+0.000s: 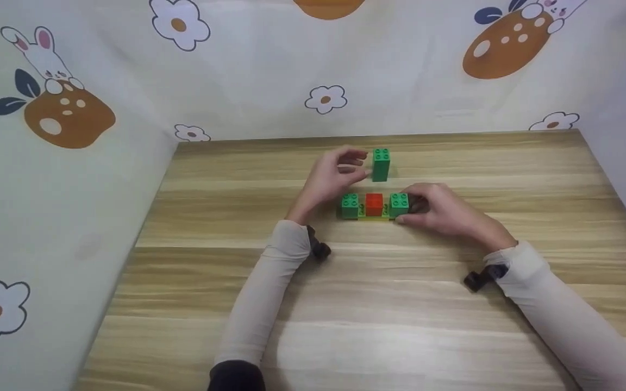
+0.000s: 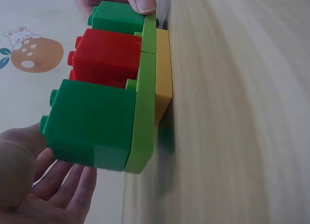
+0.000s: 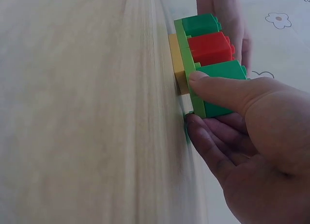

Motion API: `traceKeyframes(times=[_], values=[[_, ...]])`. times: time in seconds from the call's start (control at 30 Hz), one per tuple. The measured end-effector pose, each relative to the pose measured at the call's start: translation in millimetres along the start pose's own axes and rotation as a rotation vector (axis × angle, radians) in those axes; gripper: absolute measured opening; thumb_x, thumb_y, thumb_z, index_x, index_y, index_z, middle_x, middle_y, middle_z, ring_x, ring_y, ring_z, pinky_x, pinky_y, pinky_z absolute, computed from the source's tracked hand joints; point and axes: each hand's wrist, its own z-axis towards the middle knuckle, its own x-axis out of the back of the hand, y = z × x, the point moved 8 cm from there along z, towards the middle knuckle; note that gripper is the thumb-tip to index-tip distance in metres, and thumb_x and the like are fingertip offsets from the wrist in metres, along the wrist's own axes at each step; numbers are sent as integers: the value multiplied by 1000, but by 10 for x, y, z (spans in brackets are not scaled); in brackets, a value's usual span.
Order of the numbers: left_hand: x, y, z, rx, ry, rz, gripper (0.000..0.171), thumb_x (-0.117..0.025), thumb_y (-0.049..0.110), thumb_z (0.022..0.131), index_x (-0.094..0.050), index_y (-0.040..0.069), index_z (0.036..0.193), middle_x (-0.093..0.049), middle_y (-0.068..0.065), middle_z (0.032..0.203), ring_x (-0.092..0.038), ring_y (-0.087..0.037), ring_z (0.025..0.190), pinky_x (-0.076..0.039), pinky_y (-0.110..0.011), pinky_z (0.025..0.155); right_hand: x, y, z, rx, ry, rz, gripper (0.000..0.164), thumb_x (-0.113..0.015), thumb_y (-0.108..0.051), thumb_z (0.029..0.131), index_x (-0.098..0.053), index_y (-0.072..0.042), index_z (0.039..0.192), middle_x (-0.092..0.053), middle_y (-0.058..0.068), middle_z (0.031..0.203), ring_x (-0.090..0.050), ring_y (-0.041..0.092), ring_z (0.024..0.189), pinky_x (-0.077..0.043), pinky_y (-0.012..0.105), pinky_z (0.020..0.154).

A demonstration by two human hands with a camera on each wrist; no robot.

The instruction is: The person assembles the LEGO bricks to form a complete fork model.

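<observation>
In the head view a toy brick assembly stands on the table: two light green plates [image 2: 145, 103] side by side over a yellow brick [image 2: 163, 69], topped by a green brick [image 1: 350, 204] at each end and a red brick [image 1: 374, 204] in the middle. My right hand [image 1: 438, 209] holds its right end, the thumb pressed on the light green edge in the right wrist view. My left hand [image 1: 330, 176] is spread behind the left end, fingers bent and apart with nothing between them. Just right of its fingertips stands a tall green block [image 1: 381, 164].
The wooden table [image 1: 378, 315] ends at the back against a pale wall covering [image 1: 258, 87] printed with rabbits and flowers. A dark wrist camera [image 1: 319, 248] sits on the left cuff, another camera [image 1: 481, 277] on the right one.
</observation>
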Motion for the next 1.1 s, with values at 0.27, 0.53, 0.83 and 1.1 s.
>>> traceKeyframes(times=[0.27, 0.53, 0.83, 1.1], values=[[-86, -1, 141, 37, 3, 1, 48, -84, 20, 97, -68, 15, 142, -71, -3, 142, -69, -18, 126, -58, -31, 111, -7, -2, 6, 8, -6, 6, 32, -90, -26, 91, -76, -15, 119, -78, 0, 101, -74, 15, 92, -63, 30, 84], [-125, 12, 194, 10, 4, 14, 45, -83, 19, 98, -69, 14, 140, -73, -6, 137, -71, -19, 122, -59, -32, 108, -2, 0, 0, 1, -1, 9, 32, -90, -25, 91, -76, -15, 118, -78, 0, 101, -74, 15, 92, -64, 32, 84], [-139, 12, 178, -24, 12, 25, 39, -81, 16, 99, -72, 16, 137, -76, -5, 132, -74, -16, 115, -61, -29, 105, -25, 17, -2, 6, 3, 29, 29, -90, -24, 90, -77, -15, 114, -79, -1, 99, -74, 16, 89, -63, 29, 81], [-96, 8, 136, -9, 3, 28, 41, -82, 16, 98, -71, 17, 137, -76, -2, 131, -74, -16, 116, -61, -28, 106, 9, 2, -19, -2, -6, 55, 31, -90, -26, 90, -77, -18, 117, -79, -3, 103, -74, 17, 92, -63, 28, 84]])
